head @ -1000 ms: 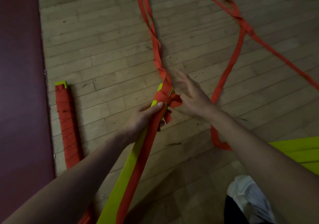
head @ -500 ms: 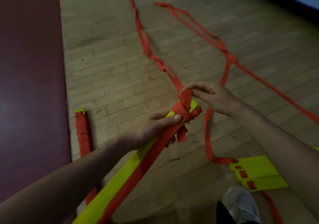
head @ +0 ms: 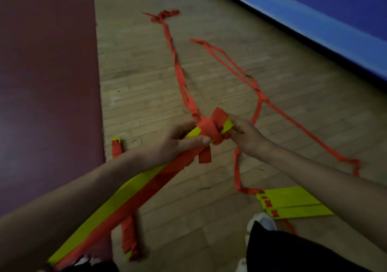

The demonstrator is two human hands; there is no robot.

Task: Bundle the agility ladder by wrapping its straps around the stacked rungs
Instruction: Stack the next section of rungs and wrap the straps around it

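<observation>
Yellow and flat, the stacked rungs (head: 117,200) run as one long slat pack from the lower left to the middle of the head view. They are held off the floor, with a flat red band lying along their top face. Your left grip (head: 173,144) is closed around them just short of the far end, thumb laid across the top. There the red straps (head: 209,127), soft flat webbing, bunch into a thick crumpled wrap with one short tail hanging down. Your right grip (head: 245,133) curls on the webbing at the stack's tip. Its fingertips are tucked behind the wrap, so which layer they pinch is hard to make out. From the wrap the webbing trails over the pale wooden plank floor (head: 146,95) in twisted loops. A second bundle (head: 128,238), wound all over in red, lies on the floor, its middle hidden by your left forearm. Loose rungs (head: 293,202) lie fanned at the right, partly covered by your right arm. A dark red mat (head: 48,83) fills the left, and a blue pad (head: 314,20) is cut off at the top right. The picture is dim and soft.
</observation>
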